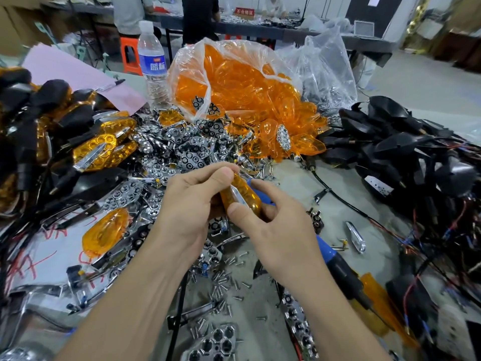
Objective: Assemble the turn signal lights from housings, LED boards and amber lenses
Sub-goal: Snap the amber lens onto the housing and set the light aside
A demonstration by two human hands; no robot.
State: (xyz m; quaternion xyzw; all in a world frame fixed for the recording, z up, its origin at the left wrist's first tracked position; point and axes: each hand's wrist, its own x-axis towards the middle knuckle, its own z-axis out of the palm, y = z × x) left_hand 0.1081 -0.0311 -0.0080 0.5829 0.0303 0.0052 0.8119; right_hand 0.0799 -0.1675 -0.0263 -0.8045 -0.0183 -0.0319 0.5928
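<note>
Both my hands hold one amber lens [247,198] with a chrome strip, above the middle of the table. My left hand [194,204] grips its upper end between thumb and fingers. My right hand [273,222] pinches its lower end with the thumb on top. A blue-handled screwdriver [335,259] lies under my right hand. A clear bag of amber lenses [242,82] stands behind. Chrome LED reflectors [179,152] are heaped in the middle. Black housings with wires [406,149] pile up at the right. Finished lights [93,149] lie at the left.
A water bottle [152,61] stands at the back left beside a pink sheet [78,71] with a marker. Loose screws [221,282] lie near the front. A second clear bag [325,69] sits behind right. People stand at far tables.
</note>
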